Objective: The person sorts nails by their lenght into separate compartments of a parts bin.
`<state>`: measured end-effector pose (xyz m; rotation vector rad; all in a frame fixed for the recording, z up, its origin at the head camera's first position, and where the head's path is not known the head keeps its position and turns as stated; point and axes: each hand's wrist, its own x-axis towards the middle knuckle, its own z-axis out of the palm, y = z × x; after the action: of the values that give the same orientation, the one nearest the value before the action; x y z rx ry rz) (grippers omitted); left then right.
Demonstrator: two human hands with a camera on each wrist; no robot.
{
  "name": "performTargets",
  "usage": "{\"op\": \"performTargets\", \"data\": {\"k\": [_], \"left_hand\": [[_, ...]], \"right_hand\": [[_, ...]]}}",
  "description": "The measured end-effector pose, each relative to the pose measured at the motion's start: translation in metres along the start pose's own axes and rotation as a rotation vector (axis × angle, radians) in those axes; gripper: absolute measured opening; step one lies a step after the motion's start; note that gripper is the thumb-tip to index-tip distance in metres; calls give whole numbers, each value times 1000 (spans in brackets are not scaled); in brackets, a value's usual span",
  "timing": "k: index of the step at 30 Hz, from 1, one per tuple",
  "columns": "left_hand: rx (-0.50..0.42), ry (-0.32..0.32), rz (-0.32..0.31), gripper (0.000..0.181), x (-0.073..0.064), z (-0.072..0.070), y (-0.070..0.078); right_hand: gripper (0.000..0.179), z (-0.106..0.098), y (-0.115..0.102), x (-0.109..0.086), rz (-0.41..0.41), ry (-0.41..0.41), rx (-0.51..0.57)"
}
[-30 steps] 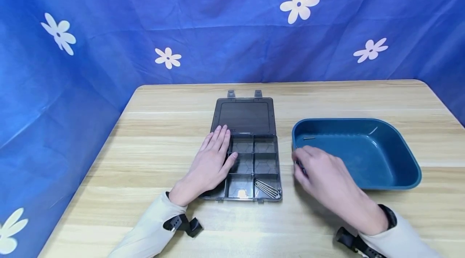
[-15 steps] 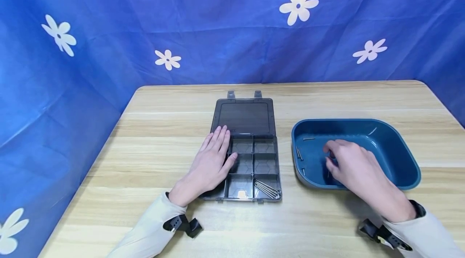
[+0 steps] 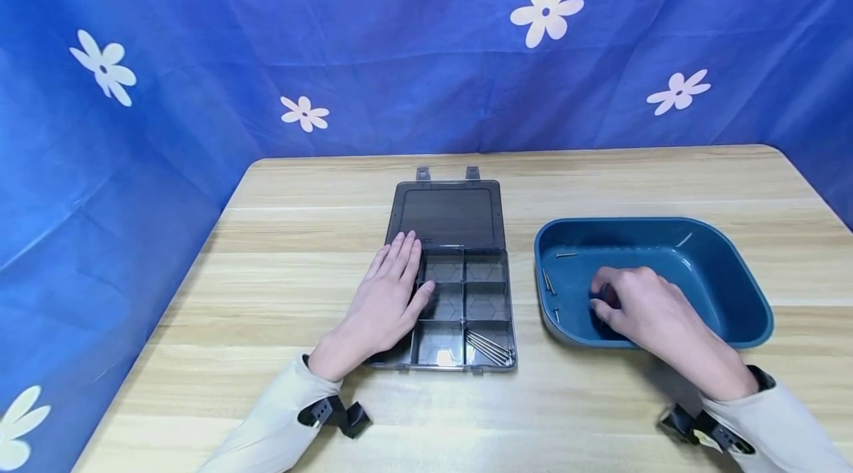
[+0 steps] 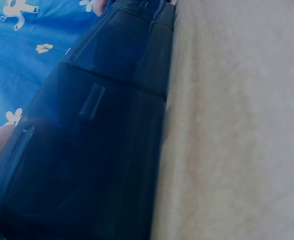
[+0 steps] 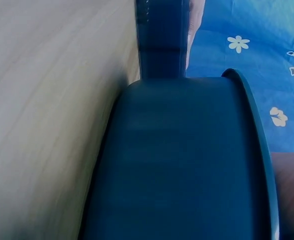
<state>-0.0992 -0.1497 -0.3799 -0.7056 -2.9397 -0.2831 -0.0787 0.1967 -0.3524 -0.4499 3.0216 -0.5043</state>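
Note:
My left hand [image 3: 378, 303] lies flat with straight fingers over the left side of a dark see-through compartment box [image 3: 464, 319], whose lid [image 3: 448, 214] is folded back. Several long slim metal pins with heads [image 3: 489, 348], like screws or nails, lie in its front right compartment. My right hand [image 3: 649, 310] reaches down into a blue plastic basin [image 3: 756, 295], index finger and thumb bent toward each other. Its fingertips are low near the basin floor; I cannot tell whether they pinch anything. Left of them in the basin lie short screw-like pins [image 3: 549, 282].
Box and basin stand side by side on a light wood table [image 3: 293, 236], a narrow strip of wood between them. Behind hangs a blue cloth [image 3: 426, 51] with white flowers. The basin's outer wall [image 5: 172, 165] fills much of the right wrist view.
From the basin's left rim my right hand has moved right and down into the basin, uncovering pins at the left wall. My left hand keeps its place on the box.

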Motion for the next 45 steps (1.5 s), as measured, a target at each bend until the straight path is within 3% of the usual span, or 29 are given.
{"op": "performTargets", "data": {"k": [6, 23, 39, 45], "left_hand": [[-3, -3, -3, 64, -1, -1, 0], [-4, -4, -1, 64, -1, 1, -1], [0, -56, -17, 65, 1, -5, 0], [-3, -63, -11, 65, 2, -8, 0]], "right_hand": [[13, 1, -1, 4, 31, -85, -7], [18, 5, 4, 11, 25, -117, 5], [18, 0, 5, 13, 45, -80, 1], [16, -6, 2, 15, 9, -30, 8]]}}
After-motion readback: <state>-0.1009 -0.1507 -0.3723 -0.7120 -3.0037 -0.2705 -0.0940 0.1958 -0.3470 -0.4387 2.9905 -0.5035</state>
